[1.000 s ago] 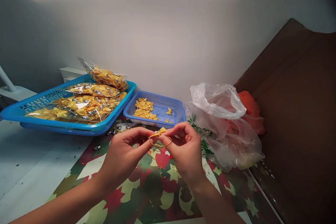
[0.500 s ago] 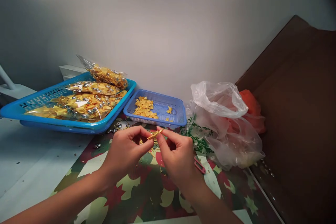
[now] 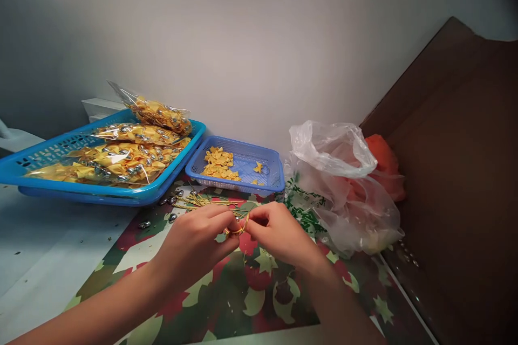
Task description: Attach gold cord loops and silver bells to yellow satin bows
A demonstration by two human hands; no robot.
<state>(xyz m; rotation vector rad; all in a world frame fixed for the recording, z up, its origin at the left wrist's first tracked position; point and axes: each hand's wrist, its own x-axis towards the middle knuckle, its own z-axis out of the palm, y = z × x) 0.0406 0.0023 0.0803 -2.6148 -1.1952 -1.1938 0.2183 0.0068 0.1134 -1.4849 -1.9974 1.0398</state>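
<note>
My left hand (image 3: 198, 240) and my right hand (image 3: 277, 232) meet fingertip to fingertip just above a mat printed with red and green stars (image 3: 243, 291). Both pinch a thin gold cord (image 3: 238, 228) that curls into a small loop between them. The yellow bow on it is mostly hidden by my fingers. A bundle of gold cords (image 3: 202, 202) lies on the mat just beyond my left hand. Behind it a small blue basket (image 3: 272, 166) holds several loose yellow bows (image 3: 218, 164).
A large blue tray (image 3: 52, 159) at the left holds clear bags of yellow bows with silver bells (image 3: 121, 159). Loose silver bells (image 3: 172, 217) lie on the mat. A crumpled plastic bag (image 3: 343, 183) sits at the right beside a brown cardboard wall (image 3: 457, 172).
My hands dropped lower toward the mat and closed together. The yellow bow, plain between my fingertips before, is now mostly covered, and the bundle of gold cords behind them has come into sight.
</note>
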